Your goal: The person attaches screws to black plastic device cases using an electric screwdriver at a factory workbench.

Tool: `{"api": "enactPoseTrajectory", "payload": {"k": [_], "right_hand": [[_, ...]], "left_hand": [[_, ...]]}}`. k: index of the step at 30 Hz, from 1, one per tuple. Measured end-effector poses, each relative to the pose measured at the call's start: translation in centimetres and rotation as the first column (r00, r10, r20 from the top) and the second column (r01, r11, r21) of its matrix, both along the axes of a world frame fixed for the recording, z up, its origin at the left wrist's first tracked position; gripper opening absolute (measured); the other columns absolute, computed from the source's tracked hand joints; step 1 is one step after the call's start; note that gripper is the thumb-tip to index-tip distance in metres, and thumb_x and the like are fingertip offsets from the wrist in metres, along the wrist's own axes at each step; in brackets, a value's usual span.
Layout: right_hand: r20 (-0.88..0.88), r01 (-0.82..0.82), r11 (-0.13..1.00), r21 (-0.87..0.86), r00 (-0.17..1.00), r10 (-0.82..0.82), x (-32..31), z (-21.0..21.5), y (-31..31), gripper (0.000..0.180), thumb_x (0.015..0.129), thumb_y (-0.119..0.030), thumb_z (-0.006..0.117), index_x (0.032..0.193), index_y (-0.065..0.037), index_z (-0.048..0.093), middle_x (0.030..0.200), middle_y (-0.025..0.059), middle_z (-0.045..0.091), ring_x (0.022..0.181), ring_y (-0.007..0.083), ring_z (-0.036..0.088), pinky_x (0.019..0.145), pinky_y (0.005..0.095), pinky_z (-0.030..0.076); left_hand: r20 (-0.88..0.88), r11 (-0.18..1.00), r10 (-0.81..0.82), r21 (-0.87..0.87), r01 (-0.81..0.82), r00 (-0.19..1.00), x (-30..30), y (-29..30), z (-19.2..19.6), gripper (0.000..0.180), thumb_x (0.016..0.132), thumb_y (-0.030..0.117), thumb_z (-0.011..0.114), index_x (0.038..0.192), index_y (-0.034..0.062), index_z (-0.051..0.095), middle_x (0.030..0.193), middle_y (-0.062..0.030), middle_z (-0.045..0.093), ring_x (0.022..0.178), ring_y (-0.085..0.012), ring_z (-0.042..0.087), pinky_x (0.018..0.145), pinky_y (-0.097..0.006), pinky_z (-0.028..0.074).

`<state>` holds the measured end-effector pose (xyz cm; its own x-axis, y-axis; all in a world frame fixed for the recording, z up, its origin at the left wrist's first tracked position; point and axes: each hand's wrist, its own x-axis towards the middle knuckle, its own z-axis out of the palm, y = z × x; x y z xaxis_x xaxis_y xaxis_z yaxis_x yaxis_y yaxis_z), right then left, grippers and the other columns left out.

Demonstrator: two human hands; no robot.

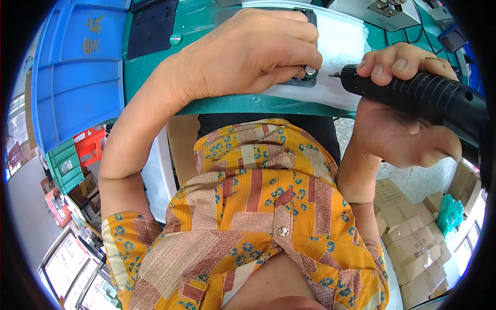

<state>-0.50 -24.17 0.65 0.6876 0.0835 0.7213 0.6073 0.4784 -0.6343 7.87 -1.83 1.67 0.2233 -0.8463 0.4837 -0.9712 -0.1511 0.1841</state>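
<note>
**Both hands at the bench edge: left on a dark part, right on a power screwdriver**

Nearest the camera is the person's patterned shirt [258, 206], yellow and orange with small blue flowers and a button at the front, filling the lower centre of the view.

Beyond it, the right hand [398, 119] is closed around a black power screwdriver [418, 93]. The fingers wrap over the ribbed barrel from above and the thumb lies beneath. The tool lies roughly level, its short metal bit pointing left.

The left hand [253, 51] lies palm down, fingers curled loosely, pressing on a flat dark part [305, 80] at the near edge of the bench. Its fingertips sit just beside a small round silver fitting [310, 70] on that part. The bit tip is near this fitting; whether it touches cannot be told. The part rests on a white sheet [341, 46] laid over the green bench top [206, 26].

Further left on the bench lies a second flat black panel [151, 28], well apart from the hands. A blue plastic crate [77, 67] stands to the left of the bench. Cardboard boxes [413, 243] are stacked on the floor at lower right.
</note>
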Motion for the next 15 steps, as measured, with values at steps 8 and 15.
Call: {"api": "enactPoseTrajectory", "payload": {"k": [8,15], "right_hand": [[-0.005,-0.008,1.0,0.012,1.0,0.008,0.7,-0.6,0.9,0.091,0.08,-0.084,0.055,0.128,-0.007,0.055,0.102,0.0109,0.058,0.084,0.0228,0.058,0.074,0.041,0.052],[-0.01,0.0,1.0,0.021,1.0,0.0,0.8,-0.8,-0.7,0.091,0.08,-0.083,0.055,0.129,-0.007,0.054,0.102,0.0109,0.058,0.084,0.0229,0.057,0.074,0.0413,0.052]], "left_hand": [[0.079,0.978,-0.062,0.203,0.045,0.995,0.2,-0.8,2.8,0.016,0.077,0.0,0.067,0.089,0.0015,0.057,0.08,-0.0123,0.052,0.079,-0.0324,0.056,0.066,-0.04,0.047],[-0.226,0.984,-0.031,0.165,0.07,0.974,0.3,-0.4,2.5,0.019,0.074,-0.001,0.069,0.09,0.0011,0.057,0.081,-0.0118,0.052,0.08,-0.0317,0.058,0.067,-0.04,0.047]]}}
